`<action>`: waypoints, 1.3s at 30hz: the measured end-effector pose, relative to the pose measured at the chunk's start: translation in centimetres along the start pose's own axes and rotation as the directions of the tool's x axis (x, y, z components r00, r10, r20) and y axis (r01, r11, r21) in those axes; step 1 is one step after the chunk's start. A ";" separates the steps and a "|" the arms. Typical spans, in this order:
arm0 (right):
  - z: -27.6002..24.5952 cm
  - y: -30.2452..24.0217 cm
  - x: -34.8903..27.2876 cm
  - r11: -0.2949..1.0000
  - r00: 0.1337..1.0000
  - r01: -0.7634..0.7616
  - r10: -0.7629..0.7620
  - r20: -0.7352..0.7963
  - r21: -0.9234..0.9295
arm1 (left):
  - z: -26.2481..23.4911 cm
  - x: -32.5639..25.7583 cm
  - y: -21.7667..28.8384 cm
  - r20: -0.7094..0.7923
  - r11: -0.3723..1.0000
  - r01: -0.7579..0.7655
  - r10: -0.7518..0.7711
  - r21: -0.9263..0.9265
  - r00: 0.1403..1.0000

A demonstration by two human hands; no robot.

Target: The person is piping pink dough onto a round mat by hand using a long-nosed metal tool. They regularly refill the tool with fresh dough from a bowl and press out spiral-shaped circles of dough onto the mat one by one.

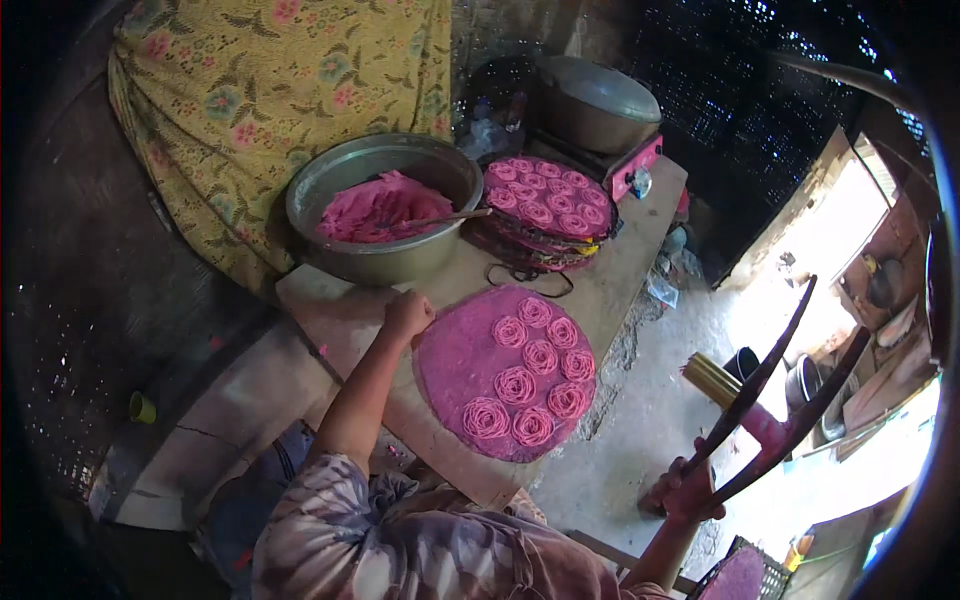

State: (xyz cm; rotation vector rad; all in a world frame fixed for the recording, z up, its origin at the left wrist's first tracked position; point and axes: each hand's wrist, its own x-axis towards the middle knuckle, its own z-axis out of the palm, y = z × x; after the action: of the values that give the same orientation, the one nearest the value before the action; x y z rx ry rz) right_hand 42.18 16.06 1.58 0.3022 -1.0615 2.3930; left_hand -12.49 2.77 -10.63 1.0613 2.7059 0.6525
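Note:
A flat round pink-stained mat [455, 360] lies on the table in front of me, bearing several coiled pink noodle-like dough nests [540, 356]. My left hand [408, 314] is closed in a fist at the mat's upper left edge; whatever its fingers may hold is hidden. Out to the right, away from the table, my right hand [690, 490] grips a dark two-handled dough press [765, 385]. Pink dough colours the part between the press's long arms. A large metal basin [385, 262] of pink dough [385, 205] stands beyond my left hand, with a wooden stick [455, 217] in it.
Stacked round mats with pink nests [545, 195] sit right of the basin. Behind them, a lidded pot [600, 100] rests on a pink stove [635, 165]. A yellow floral cloth [290, 90] hangs at the far left. Another pink round mat [735, 575] shows at lower right.

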 end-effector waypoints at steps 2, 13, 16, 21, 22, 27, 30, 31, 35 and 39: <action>0.3 0.2 0.5 0.999 0.999 0.033 -0.033 0.014 -0.031 | -0.6 -0.4 0.0 0.014 0.997 0.024 -0.025 0.076 1.000; 0.6 2.0 2.2 0.999 0.994 -0.031 0.033 0.105 -0.024 | -3.1 -13.0 -6.0 -0.097 0.994 0.046 -0.036 0.100 0.995; 1.5 3.1 3.3 0.994 0.995 -0.075 0.069 0.072 0.076 | -4.6 -18.5 -3.4 -0.119 0.997 0.054 -0.048 0.052 0.992; 1.7 5.7 5.7 0.980 0.973 -0.180 0.163 0.163 0.091 | -3.2 -25.9 -1.4 -0.088 0.999 -0.014 0.011 -0.032 0.996; 1.8 6.2 6.0 0.971 0.964 -0.214 0.193 0.181 0.104 | -3.1 -26.9 -0.6 -0.058 0.998 -0.044 0.041 -0.039 0.997; 2.7 8.7 7.1 0.919 0.894 -0.378 0.331 0.302 0.112 | -8.5 -26.3 0.5 -0.117 0.927 -0.158 0.125 -0.340 0.985; 2.8 11.2 7.6 0.849 0.770 -0.523 0.433 0.469 0.073 | -15.7 -22.8 4.5 -0.315 0.401 -0.376 0.211 -0.836 0.925; 2.9 12.2 7.9 0.819 0.721 -0.571 0.464 0.514 0.062 | -17.8 -22.0 7.1 -0.363 0.209 -0.437 0.315 -0.875 0.877; 4.4 16.0 10.2 0.649 0.549 -0.757 0.571 0.611 0.074 | -22.6 -20.0 14.3 -0.443 -0.355 -0.286 0.523 -0.890 0.729; 6.8 13.8 13.3 0.503 0.447 -0.859 0.649 0.616 0.093 | -25.1 -17.4 15.1 -0.496 -0.629 -0.017 0.596 -0.777 0.632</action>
State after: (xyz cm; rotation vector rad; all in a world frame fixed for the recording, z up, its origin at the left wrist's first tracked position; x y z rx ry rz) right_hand 23.63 7.86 2.58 0.7762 -1.0482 3.5579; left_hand 1.89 -7.68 18.46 1.1794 0.0614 2.0038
